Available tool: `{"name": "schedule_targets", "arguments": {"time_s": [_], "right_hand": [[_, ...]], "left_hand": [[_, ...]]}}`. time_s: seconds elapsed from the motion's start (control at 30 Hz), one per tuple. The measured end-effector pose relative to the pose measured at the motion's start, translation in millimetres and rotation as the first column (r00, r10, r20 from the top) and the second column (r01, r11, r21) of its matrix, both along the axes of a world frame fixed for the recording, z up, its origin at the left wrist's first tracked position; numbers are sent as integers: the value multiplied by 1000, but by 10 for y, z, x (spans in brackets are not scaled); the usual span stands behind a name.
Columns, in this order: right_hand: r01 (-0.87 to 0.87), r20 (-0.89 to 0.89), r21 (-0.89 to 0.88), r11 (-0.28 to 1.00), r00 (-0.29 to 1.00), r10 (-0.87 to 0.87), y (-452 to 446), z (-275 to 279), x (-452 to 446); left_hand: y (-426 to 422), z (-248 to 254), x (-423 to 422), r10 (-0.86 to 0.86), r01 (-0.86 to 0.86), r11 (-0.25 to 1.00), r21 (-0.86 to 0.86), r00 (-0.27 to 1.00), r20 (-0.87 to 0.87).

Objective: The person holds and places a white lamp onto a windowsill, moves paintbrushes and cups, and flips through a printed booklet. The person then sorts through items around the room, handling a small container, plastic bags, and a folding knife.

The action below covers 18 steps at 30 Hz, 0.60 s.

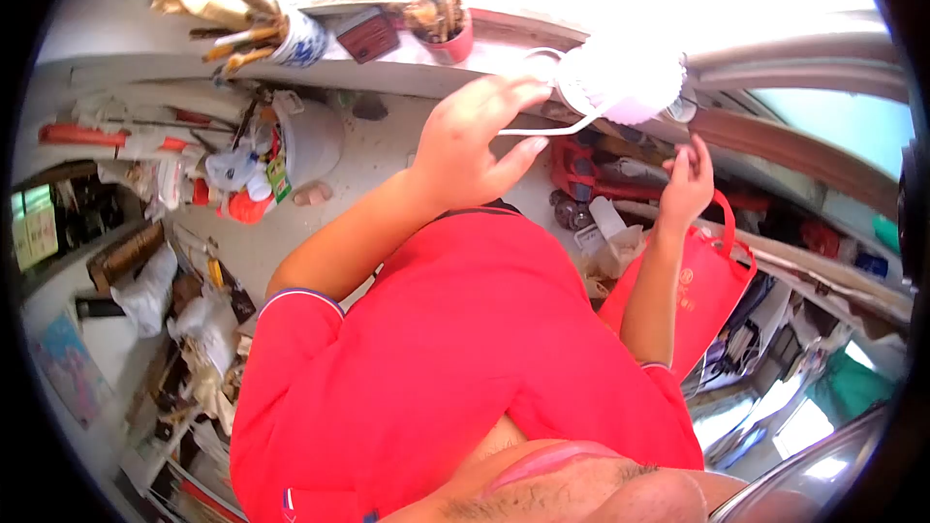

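Note:
My left hand (475, 140) reaches in from the left, back up, with its thumb apart from the fingers. A thin white curved rod or cord (572, 128) runs from the gap between thumb and fingers to a white, ruffle-edged object (630, 82), washed out by glare. The fingertips are beside that object's rounded left rim; contact is unclear. Below and right of the white object, my right hand (688, 184) is raised with slightly bent, parted fingers and nothing visible in it. A red bag (678, 300) hangs beside my right forearm.
Along the sill stand a blue-and-white pot of brushes or sticks (302, 39), a dark red box (368, 35) and a red pot (450, 44). A white bin (315, 136) is at left. Cluttered shelves line both sides; a wooden beam (794, 145) crosses upper right.

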State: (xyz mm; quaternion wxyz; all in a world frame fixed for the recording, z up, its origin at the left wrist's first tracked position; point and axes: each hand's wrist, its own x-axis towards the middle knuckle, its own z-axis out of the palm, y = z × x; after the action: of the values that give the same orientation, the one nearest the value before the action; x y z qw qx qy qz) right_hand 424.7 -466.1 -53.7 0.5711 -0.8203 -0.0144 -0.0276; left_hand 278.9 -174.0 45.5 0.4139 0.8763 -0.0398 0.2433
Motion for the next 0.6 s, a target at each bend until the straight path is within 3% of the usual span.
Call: {"name": "schedule_targets", "arguments": {"time_s": [0.13, 0.23, 0.33, 0.43, 0.53, 0.6], "right_hand": [[-84, -112, -57, 995, 991, 77, -81, -150, -368], [-139, -211, 27, 990, 967, 141, -48, -324, -579], [-202, -328, 87, 976, 919, 220, 68, -441, -722], [-278, -403, 114, 954, 865, 300, 190, -532, -802], [-367, -435, 114, 923, 817, 378, 234, -624, -869], [-376, -459, 106, 921, 803, 380, 253, -606, -944]], "left_hand": [[142, -430, -477, 93, -132, 982, -139, 963, -254], [254, -843, -667, 215, -483, 756, -442, 821, -528], [518, -1105, -646, 309, -603, 740, -297, 698, -646], [735, -1279, -446, 480, -621, 777, -102, 690, -541], [940, -1421, -155, 479, -576, 812, -93, 750, -457], [1123, -1816, 53, 447, -522, 850, -75, 789, -422]]}}
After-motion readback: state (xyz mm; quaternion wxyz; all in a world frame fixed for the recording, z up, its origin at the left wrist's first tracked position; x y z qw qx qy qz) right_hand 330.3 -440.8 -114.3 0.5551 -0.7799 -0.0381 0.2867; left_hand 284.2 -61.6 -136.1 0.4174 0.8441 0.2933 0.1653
